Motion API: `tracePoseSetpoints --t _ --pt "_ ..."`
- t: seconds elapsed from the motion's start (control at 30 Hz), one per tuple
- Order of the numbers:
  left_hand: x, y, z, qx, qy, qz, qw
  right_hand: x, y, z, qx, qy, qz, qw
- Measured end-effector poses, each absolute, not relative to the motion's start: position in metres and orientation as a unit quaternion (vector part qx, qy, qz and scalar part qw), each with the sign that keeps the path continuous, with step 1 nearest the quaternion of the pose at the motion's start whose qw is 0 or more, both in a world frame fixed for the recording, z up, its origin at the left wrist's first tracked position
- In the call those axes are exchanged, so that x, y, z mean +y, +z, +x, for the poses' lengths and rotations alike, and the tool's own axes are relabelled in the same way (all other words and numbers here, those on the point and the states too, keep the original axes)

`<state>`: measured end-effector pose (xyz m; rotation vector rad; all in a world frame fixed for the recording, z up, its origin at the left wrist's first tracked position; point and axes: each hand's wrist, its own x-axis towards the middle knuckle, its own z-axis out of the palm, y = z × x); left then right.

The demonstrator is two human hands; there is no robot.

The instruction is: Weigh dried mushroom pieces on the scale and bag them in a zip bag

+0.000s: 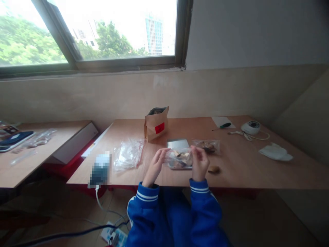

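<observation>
Both my hands hold a small clear plastic bag (180, 158) filled with brownish pieces, just above the front of the wooden table (231, 171). My left hand (155, 166) pinches the bag's left end and my right hand (199, 163) pinches its right end. Under the bag lies a flat grey scale (177, 143). A second filled clear bag (207, 145) lies just behind my right hand. One loose brown piece (214, 169) rests on the table to the right of my right hand. Blue sleeves with white stripes cover both arms.
A brown paper pouch (156, 123) with a red label stands open behind the scale. A pile of empty clear bags (128, 154) lies to the left, by a phone on a cable. A screwdriver (222, 126), round white device (251, 127) and white cloth (275, 152) lie far right.
</observation>
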<state>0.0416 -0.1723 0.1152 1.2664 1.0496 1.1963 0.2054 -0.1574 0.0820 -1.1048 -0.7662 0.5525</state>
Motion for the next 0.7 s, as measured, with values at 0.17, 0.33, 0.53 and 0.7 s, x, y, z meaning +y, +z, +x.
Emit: tracePoseSetpoints --t 0.17,0.33,0.53,0.7 --pt "-0.188 0.116 0.055 0.468 0.534 0.549 0.441 -0.162 0.084 0.21 -0.377 0.241 -0.505 0.738" --pt "-0.188 0.11 0.07 0.544 0.588 0.533 0.27 -0.168 0.078 0.215 -0.359 0.256 -0.516 0.735" --pt "-0.198 0.1 0.084 0.596 0.635 0.448 0.202 -0.178 0.081 0.214 -0.355 0.285 -0.513 0.727" --pt "-0.202 0.1 0.091 0.548 0.687 0.416 0.233 -0.186 0.088 0.208 -0.359 0.278 -0.506 0.733"
